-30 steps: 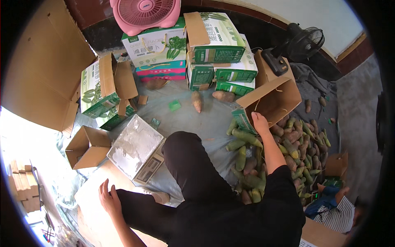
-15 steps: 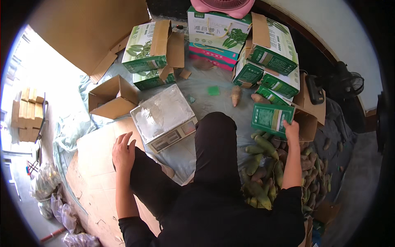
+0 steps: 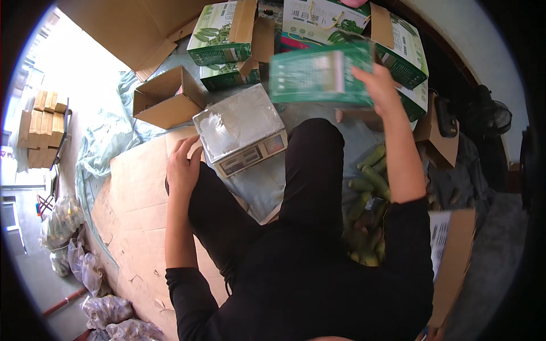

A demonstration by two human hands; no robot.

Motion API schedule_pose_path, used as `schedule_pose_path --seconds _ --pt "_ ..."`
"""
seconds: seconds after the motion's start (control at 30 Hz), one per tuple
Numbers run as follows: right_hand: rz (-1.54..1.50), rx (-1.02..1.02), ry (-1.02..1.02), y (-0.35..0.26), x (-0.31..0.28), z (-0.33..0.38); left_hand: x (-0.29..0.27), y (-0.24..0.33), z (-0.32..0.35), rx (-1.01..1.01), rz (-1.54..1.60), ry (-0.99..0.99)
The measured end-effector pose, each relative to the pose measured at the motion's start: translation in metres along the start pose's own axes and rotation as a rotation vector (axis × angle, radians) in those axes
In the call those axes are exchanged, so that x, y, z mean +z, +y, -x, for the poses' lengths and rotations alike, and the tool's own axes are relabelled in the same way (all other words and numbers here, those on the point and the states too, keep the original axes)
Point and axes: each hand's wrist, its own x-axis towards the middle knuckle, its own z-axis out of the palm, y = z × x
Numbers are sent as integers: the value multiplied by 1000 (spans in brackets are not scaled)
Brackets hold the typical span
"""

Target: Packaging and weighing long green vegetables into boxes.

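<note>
The right hand (image 3: 378, 85) grips a green carton (image 3: 321, 75) aloft, its long axis crosswise, left of the fingers. The left hand (image 3: 182, 165) rests flat and open on cardboard, touching the scale (image 3: 239, 128), which sits just below the carton.

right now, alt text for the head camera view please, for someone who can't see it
Seen from above, a seated person in black lifts a green carton with the right hand over a silver weighing scale, while the left hand rests beside the scale on flattened cardboard. Green printed boxes stand ahead, and green cucumbers are piled at the person's right.
</note>
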Motion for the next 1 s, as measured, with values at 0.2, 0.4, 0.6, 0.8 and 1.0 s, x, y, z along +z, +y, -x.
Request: schedule_pose_path --seconds 0.2,0.4,0.6,0.8,1.0 --pt "500 -251 -158 7 151 -37 -1 -10 -6 -124 283 -28" --pt "240 -258 -399 47 264 14 4 -7 -25 -509 780 -218" --pt "1116 -334 -610 71 229 14 12 -19 -28 -581 786 -237" --pt "1257 -327 -663 61 178 -3 35 -19 -35 -168 243 -82" --pt "1312 -489 -561 78 181 0 61 22 -29 53 -250 -227"
